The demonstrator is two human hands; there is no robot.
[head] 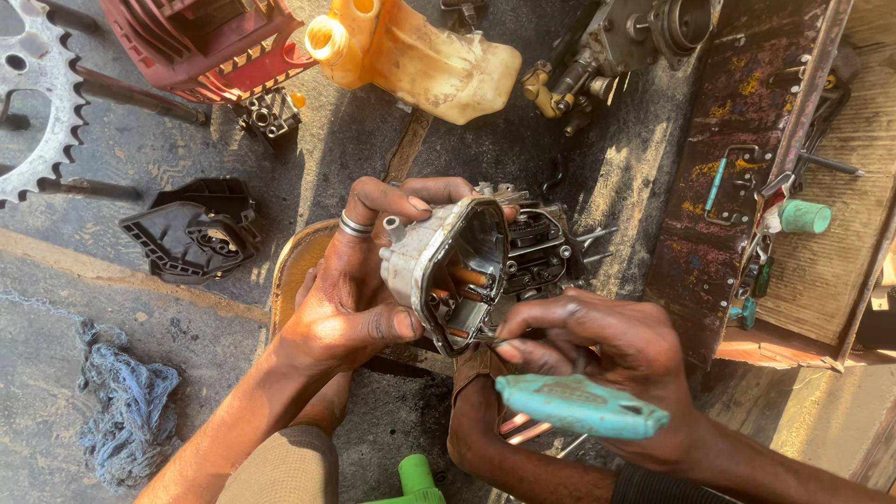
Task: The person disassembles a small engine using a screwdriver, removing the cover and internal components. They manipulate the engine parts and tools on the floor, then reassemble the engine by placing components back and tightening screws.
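Note:
My left hand [359, 280], a ring on one finger, grips a grey metal carburettor body [448, 266] tilted so its open bowl side faces me, with brass parts showing inside. My right hand [607, 359] holds a tool with a turquoise handle [579, 406]; its thin tip is pinched between thumb and forefinger at the lower rim of the carburettor body. Both hands work over a greasy dark surface.
A yellow plastic tank [420, 51], a red finned cover [210, 42], a toothed sprocket [37, 93], a black plastic part [196, 229], another engine part [607, 51], a blue rag [126, 411], a rusty tray of tools [747, 187] and a green object [415, 481] lie around.

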